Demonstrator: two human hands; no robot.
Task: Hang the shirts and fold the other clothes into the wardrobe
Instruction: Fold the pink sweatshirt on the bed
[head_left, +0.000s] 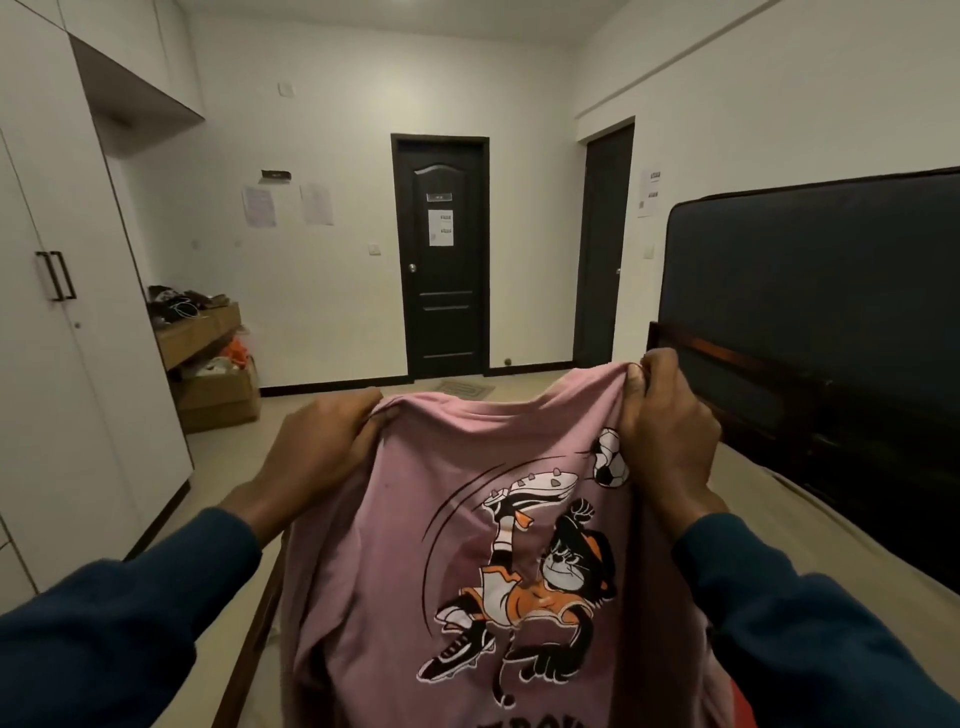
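Shirt (467, 545) up, pink, spread at six o'clock between both hands: left hand (317, 452) and right hand (665, 436) each clench its top edge, stretching it flat, likely readying it for the closed wardrobe (67, 291) at nine o'clock.

White walls (337, 130), two dark doors (441, 260), pale floor (228, 457), cardboard boxes (218, 395) left, dark headboard (810, 291) right.
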